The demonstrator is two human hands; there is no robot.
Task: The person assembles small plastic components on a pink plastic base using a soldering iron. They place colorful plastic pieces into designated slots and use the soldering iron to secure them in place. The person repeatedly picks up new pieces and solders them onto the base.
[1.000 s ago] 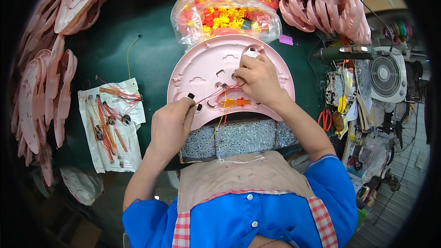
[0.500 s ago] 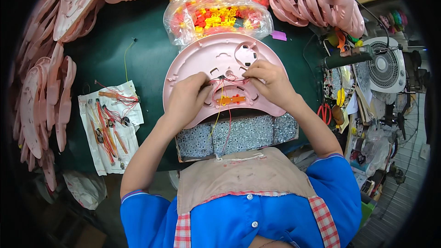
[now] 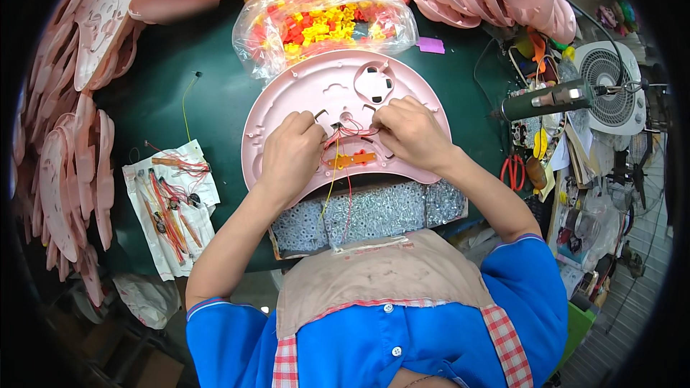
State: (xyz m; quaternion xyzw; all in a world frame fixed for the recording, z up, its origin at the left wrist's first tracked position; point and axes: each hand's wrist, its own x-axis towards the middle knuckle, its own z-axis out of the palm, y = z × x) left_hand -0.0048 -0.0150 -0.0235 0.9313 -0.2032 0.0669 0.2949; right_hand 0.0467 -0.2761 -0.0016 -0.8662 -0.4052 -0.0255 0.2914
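Note:
A pink curved plastic shell (image 3: 287, 86) lies in front of me, hollow side up. Thin red wires (image 3: 352, 131) bunch across its middle, with a small orange circuit board (image 3: 352, 160) below them. A yellow wire (image 3: 330, 190) trails down over the shell's near edge. My left hand (image 3: 295, 147) is closed at the left end of the red wires, fingertips curled in a pinch. My right hand (image 3: 411, 131) pinches at their right end. The fingers partly cover what they grip, but red wire runs into both.
A clear bag of yellow and red plastic parts (image 3: 323, 25) lies beyond the shell. Pink shells (image 3: 65, 172) pile up at left and back. Wired components rest on white paper (image 3: 162, 251). A box of screws (image 3: 374, 212) stands close to me; a dark green power screwdriver (image 3: 546, 100) hangs right.
My fingers have curled in more tightly at both ends of the red wires. The whole view has shifted slightly, and the shell stays in front of me.

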